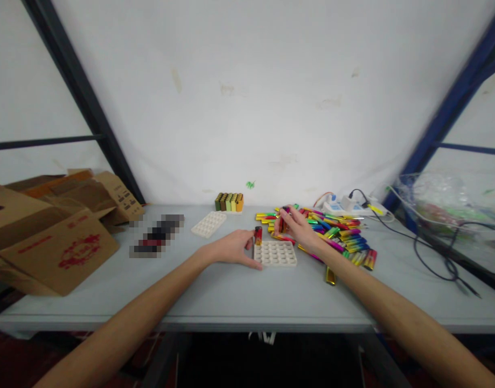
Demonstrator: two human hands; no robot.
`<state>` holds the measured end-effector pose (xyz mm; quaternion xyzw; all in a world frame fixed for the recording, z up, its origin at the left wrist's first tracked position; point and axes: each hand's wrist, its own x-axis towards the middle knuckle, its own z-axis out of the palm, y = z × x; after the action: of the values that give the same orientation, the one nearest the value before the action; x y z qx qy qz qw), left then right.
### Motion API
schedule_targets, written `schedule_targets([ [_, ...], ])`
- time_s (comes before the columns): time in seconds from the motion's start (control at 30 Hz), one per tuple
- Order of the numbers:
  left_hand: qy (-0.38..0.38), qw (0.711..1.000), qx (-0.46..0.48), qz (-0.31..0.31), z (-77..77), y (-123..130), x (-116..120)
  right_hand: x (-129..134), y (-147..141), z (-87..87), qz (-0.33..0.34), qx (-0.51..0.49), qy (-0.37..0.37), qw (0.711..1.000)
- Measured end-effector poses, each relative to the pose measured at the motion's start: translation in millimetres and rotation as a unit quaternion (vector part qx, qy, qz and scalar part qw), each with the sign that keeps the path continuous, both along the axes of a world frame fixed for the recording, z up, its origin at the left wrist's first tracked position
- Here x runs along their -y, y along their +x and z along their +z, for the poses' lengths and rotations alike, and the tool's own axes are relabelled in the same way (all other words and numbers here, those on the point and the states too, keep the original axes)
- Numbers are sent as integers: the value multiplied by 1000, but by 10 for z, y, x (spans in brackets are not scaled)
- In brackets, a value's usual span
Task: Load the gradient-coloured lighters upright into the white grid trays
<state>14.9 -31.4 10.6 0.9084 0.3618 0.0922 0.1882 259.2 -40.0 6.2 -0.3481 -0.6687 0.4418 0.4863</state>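
My left hand (pixel 236 247) grips the left end of a white tray (pixel 285 260) with rows of round holes, thumb at the near corner and fingers at the far one. One red lighter (pixel 258 236) stands upright in the tray's far left corner, close to those fingertips. Behind the tray, my right hand (pixel 299 228) has its fingers closed on a dark-topped red lighter (pixel 282 222), partly covered by the hand. Around and beyond it spreads a loose pile of shiny coloured lighters (pixel 354 241). A single gold one (pixel 330 276) lies nearer the front.
By the wall stands a tray filled with upright lighters (pixel 229 202). Another white holed tray (pixel 209 224) lies left of it. Cardboard boxes (pixel 65 237) occupy the left side, beside a pixelated dark patch. A power strip (pixel 344 207), black cable (pixel 417 253) and clear plastic bag (pixel 437 194) are right.
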Motion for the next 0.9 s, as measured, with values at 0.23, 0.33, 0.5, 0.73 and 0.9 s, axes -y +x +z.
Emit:
schedule_targets([
  [0.23,-5,1000,-5,6,18,6,14,57,-52,44,-76,-8,1,997],
  [0.33,-4,1000,-3,3,15,7,14,63,-38,36,-124,40,47,990],
  [0.5,4,1000,-3,-1,5,6,8,48,-35,-1,-219,124,116,961],
  [0.73,5,1000,3,-6,0,-1,4,49,-58,10,-254,160,137,944],
  [0.9,0,1000,4,-2,3,1,11,41,-48,-5,-242,180,138,943],
])
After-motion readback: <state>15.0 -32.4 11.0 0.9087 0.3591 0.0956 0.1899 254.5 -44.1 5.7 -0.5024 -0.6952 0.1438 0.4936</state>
